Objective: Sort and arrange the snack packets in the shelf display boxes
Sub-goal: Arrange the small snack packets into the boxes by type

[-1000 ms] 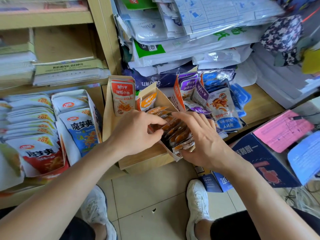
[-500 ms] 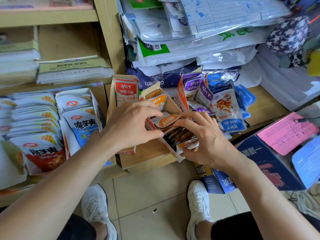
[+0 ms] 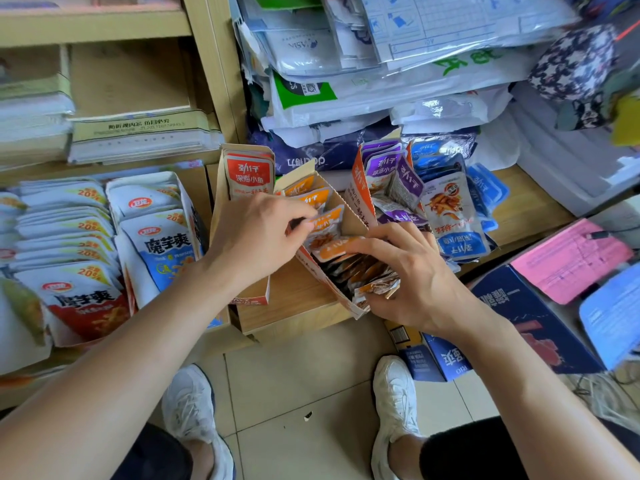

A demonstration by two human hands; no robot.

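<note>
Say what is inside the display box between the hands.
Orange snack packets in a row; the left hand pinches one, the right hand grips the front bunch. The display box floor is covered.

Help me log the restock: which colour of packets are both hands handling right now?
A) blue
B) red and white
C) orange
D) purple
C: the left hand and right hand both grip orange packets in the middle display box, while the purple packets and blue packets lie further right.
</note>
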